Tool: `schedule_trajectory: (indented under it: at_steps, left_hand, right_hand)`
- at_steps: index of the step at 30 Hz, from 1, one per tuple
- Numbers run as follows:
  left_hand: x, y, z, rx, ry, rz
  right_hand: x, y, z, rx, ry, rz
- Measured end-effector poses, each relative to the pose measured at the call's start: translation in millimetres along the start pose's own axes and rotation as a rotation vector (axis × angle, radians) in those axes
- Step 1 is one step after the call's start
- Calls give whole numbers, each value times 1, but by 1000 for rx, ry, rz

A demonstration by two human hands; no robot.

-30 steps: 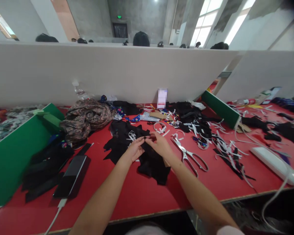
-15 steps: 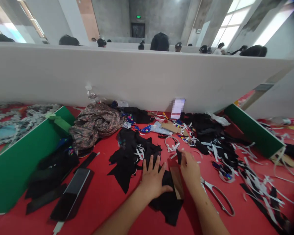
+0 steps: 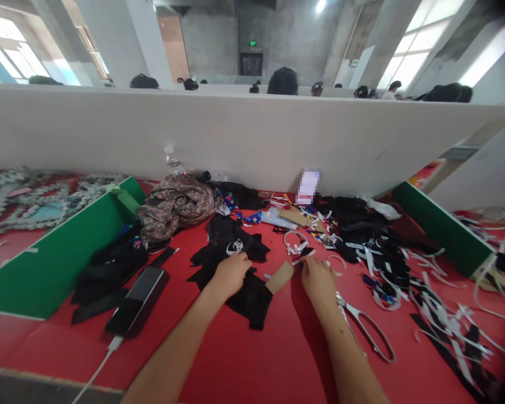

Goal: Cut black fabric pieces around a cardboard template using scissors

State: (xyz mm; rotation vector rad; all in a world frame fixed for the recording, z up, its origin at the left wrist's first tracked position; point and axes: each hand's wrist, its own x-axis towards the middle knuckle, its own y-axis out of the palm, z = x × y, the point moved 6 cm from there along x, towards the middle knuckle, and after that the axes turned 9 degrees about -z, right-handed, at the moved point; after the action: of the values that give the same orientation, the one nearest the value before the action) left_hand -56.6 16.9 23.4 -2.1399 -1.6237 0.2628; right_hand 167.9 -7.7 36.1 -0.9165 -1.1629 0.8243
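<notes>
My left hand (image 3: 231, 276) is curled over the black fabric (image 3: 252, 297), its fingers bunched on the cloth. A small coil of white cord (image 3: 235, 247) lies on the fabric just beyond those fingertips. My right hand (image 3: 320, 279) pinches a small black cloth piece (image 3: 306, 252) above the red table. Between the hands, a tan cardboard strip (image 3: 281, 277) lies slanted, its lower end against the black fabric. Silver scissors (image 3: 368, 327) rest beside my right forearm.
A black phone (image 3: 137, 300) with a white cable lies at left, near a green divider (image 3: 63, 252). A patterned cloth bundle (image 3: 177, 205) and plastic bottle (image 3: 173, 163) stand behind. Black and white scraps (image 3: 441, 314) cover the right side; another green divider (image 3: 446, 224) stands beyond.
My left hand has gone from spread flat to curled, and moved left with the black fabric. The cardboard strip has turned and shifted left. My right hand still pinches the black piece.
</notes>
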Motion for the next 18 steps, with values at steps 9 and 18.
schedule_trajectory:
  at_steps: [9, 18]
  left_hand:
    - [47, -86, 15, 193, -173, -423]
    - [78, -96, 45, 160, -313, -492]
  right_hand:
    - [-25, -13, 51, 77, -261, 57]
    - [-14, -13, 48, 177, -260, 22]
